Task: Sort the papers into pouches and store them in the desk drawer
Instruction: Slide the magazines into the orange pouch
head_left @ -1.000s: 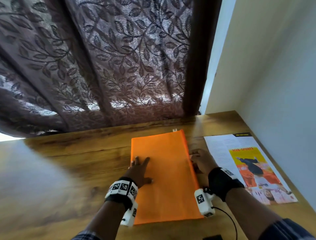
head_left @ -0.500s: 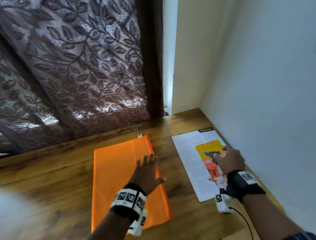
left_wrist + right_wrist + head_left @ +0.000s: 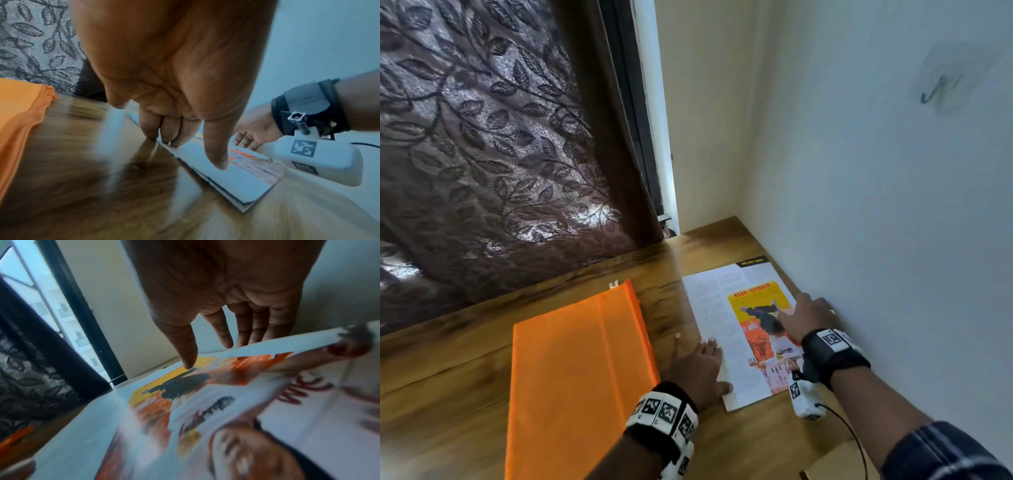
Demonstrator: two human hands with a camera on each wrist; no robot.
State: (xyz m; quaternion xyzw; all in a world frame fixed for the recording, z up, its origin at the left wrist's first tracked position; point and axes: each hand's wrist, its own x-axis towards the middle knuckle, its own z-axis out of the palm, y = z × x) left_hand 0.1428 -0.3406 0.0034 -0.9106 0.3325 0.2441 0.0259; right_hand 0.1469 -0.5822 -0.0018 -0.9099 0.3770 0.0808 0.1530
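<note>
A stack of papers (image 3: 722,308) topped by a printed page with an orange and yellow picture lies on the wooden desk (image 3: 448,377), close to the right wall. My left hand (image 3: 697,368) has its fingertips at the stack's left edge and its thumb on the page (image 3: 242,177). My right hand (image 3: 808,313) reaches over the stack's right edge. In the right wrist view that edge of the papers (image 3: 144,402) is raised, the straight fingers end behind it, and the thumb tip rests on the picture. An orange pouch (image 3: 578,370) lies flat to the left, untouched.
The white wall (image 3: 893,240) runs right beside the papers and leaves little room for my right hand. A dark leaf-patterned curtain (image 3: 482,154) hangs behind the desk. A pale cardboard-coloured corner (image 3: 835,462) shows at the desk's near right edge.
My left hand left the orange pouch and moved right to the papers' left edge. My right hand slid from the picture to the right edge by the wall. The view swung right.
</note>
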